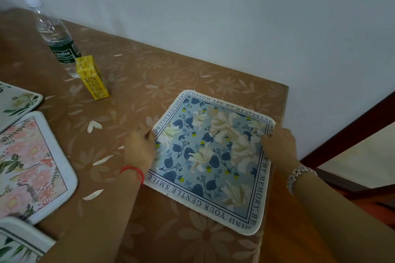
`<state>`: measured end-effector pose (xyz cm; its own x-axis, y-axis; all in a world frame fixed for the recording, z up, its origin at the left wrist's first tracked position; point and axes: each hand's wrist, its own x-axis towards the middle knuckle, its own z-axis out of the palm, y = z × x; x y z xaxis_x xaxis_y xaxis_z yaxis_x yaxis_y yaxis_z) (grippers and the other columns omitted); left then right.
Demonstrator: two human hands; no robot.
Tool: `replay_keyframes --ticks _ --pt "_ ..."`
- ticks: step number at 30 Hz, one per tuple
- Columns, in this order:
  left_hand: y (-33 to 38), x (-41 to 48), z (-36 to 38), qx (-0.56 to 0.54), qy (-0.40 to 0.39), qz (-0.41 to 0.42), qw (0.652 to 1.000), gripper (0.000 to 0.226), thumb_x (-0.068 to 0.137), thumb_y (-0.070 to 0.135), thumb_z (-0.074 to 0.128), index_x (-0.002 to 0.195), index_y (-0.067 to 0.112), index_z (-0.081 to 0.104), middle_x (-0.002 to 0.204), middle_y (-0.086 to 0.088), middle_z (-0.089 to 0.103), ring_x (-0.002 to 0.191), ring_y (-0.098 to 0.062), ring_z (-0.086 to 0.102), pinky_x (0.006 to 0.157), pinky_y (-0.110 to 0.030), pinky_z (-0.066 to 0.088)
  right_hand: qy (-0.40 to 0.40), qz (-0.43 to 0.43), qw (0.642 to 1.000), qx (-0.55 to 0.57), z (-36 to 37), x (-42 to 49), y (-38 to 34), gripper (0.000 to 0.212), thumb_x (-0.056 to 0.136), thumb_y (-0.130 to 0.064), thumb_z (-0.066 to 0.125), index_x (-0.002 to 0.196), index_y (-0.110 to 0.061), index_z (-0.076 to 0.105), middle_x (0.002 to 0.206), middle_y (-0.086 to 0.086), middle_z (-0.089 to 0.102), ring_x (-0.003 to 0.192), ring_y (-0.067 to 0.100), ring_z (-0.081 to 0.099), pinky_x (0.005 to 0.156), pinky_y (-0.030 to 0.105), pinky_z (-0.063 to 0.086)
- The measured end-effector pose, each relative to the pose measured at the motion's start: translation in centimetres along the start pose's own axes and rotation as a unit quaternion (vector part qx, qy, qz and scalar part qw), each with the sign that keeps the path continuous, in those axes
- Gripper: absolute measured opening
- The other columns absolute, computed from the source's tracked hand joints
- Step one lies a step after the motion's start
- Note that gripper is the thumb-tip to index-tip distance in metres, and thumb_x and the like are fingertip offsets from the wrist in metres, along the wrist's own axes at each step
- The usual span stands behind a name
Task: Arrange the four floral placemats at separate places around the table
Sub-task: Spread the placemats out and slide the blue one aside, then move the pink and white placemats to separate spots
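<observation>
In the head view, the blue placemat (210, 161) lies flat near the table's (132, 74) right edge and far right corner, well apart from the others; the left hand (140, 149) pinches its left edge with fingers closed on the rim, and the right hand (279, 144) clamps its right edge likewise; this one looks nearly placed. The pink placemat (30, 162), a white floral placemat (15, 100) and a green-bordered placemat (19, 239) crowd together at the left edge, seemingly unspread. The blue mat is almost square, with no clear long axis; it sits skewed to the table's edges, one corner toward the person.
</observation>
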<state>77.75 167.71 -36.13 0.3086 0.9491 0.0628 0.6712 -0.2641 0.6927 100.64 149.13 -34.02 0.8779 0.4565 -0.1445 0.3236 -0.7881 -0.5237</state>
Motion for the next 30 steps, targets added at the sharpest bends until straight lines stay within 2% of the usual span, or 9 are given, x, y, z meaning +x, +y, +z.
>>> replay_keyframes --ticks 6,12,16,18,21,23,25,27,30 --pt "-0.8 -0.9 0.3 0.100 0.013 0.000 0.995 0.031 0.090 0.019 0.052 0.118 0.012 0.064 0.108 -0.018 0.062 0.101 -0.034 0.054 0.085 -0.047 0.047 0.000 -0.007 0.999 -0.041 0.4 -0.1 -0.1 0.026 0.091 -0.016 0.041 0.105 0.003 0.053 0.110 0.024 0.055 0.103 0.039 0.050 0.087 0.043 0.042" --pt "-0.3 -0.7 -0.5 0.075 -0.007 -0.009 0.997 0.030 0.088 0.018 0.054 0.116 0.017 0.066 0.104 -0.014 0.067 0.097 -0.031 0.057 0.082 -0.043 0.048 0.005 -0.017 0.998 -0.060 0.6 -0.8 -0.3 0.033 0.090 -0.019 0.042 0.116 0.000 0.051 0.122 0.020 0.051 0.113 0.037 0.044 0.092 0.041 0.039" --pt "0.2 -1.0 -1.6 0.038 0.007 -0.030 0.999 0.028 0.089 0.026 0.054 0.109 0.013 0.069 0.094 -0.012 0.071 0.087 -0.027 0.061 0.077 -0.035 0.046 0.076 -0.080 0.993 0.047 0.9 -1.5 -1.7 0.042 0.091 -0.017 0.042 0.131 -0.004 0.045 0.133 0.017 0.049 0.123 0.034 0.044 0.105 0.047 0.037" --pt "0.6 -1.0 -2.3 -0.055 0.002 -0.060 0.997 0.032 0.090 0.032 0.050 0.109 0.012 0.068 0.093 -0.010 0.070 0.090 -0.026 0.063 0.085 -0.038 0.048 0.112 -0.105 0.980 0.124 0.9 -2.2 -3.0 0.042 0.093 -0.017 0.042 0.133 -0.007 0.045 0.132 0.015 0.052 0.122 0.031 0.047 0.103 0.049 0.040" --pt "1.7 -1.4 -3.7 -0.229 -0.017 -0.061 0.971 0.028 0.094 0.036 0.044 0.086 0.020 0.065 0.080 -0.003 0.062 0.076 -0.013 0.055 0.078 -0.032 0.043 0.142 -0.118 0.961 0.204 0.6 -3.9 -5.2 0.043 0.096 -0.023 0.038 0.138 -0.015 0.041 0.139 0.007 0.048 0.128 0.023 0.043 0.108 0.038 0.034" --pt "2.4 -1.9 -4.8 -0.297 -0.051 -0.040 0.953 0.029 0.095 0.040 0.038 0.096 0.028 0.065 0.093 -0.004 0.063 0.088 -0.013 0.058 0.089 -0.032 0.042 0.146 -0.119 0.948 0.256 0.3 -5.2 -6.7 0.043 0.097 -0.026 0.035 0.139 -0.019 0.039 0.137 0.003 0.049 0.124 0.019 0.046 0.104 0.031 0.036" --pt "2.9 -2.4 -6.1 -0.334 -0.070 -0.035 0.939 0.038 0.096 0.045 0.034 0.115 0.031 0.062 0.119 -0.002 0.064 0.112 -0.016 0.059 0.103 -0.035 0.038 0.158 -0.121 0.931 0.305 0.1 -6.6 -8.2 0.041 0.098 -0.028 0.032 0.137 -0.021 0.041 0.131 0.001 0.053 0.115 0.016 0.050 0.094 0.016 0.038" --pt "3.1 -3.0 -7.8 -0.354 -0.063 -0.040 0.932 0.035 0.095 0.049 0.031 0.106 0.042 0.063 0.120 0.004 0.064 0.114 -0.013 0.058 0.102 -0.033 0.039 0.174 -0.128 0.910 0.353 -0.4 -8.2 -9.7 0.039 0.098 -0.025 0.032 0.133 -0.018 0.046 0.139 0.003 0.049 0.124 0.013 0.047 0.086 0.001 0.038" --pt "3.0 -4.2 -10.8 -0.372 -0.065 -0.041 0.925 0.038 0.094 0.053 0.028 0.098 0.046 0.065 0.113 0.011 0.066 0.114 -0.008 0.057 0.106 -0.033 0.036 0.181 -0.124 0.883 0.415 -1.0 -10.9 -11.9 0.037 0.098 -0.021 0.032 0.129 -0.013 0.051 0.140 0.008 0.049 0.120 0.012 0.050 0.088 0.003 0.040"
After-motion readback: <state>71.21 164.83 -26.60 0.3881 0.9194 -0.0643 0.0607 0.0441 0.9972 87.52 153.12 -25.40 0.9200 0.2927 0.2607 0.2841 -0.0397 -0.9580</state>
